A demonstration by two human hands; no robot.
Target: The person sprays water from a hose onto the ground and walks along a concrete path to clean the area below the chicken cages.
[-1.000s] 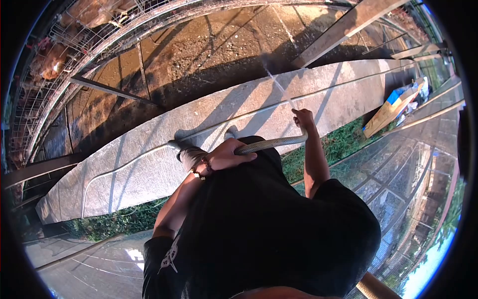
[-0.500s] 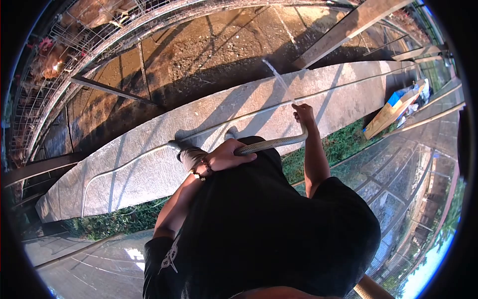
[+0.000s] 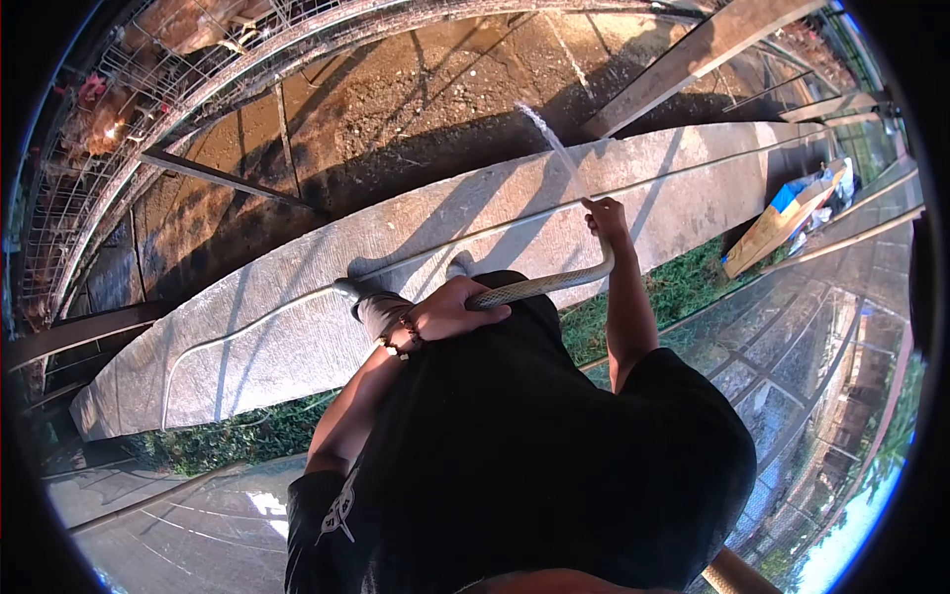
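A pale hose runs between my two hands in front of my body. My left hand, with a beaded bracelet at the wrist, is wrapped round it near my lap. Farther forward and to the right, my right hand grips the hose near its end. From there a jet of water shoots up and to the left, over the concrete edge toward the wet, brown ground. More hose lies along the concrete walkway.
Caged hens are at the upper left behind wire. A wooden beam slants across the upper right. Right of the walkway lies a torn sack. Grass and netting border the near side.
The far end of the water jet has shifted slightly up and left. My right hand has moved very little, and my left hand keeps its hold.
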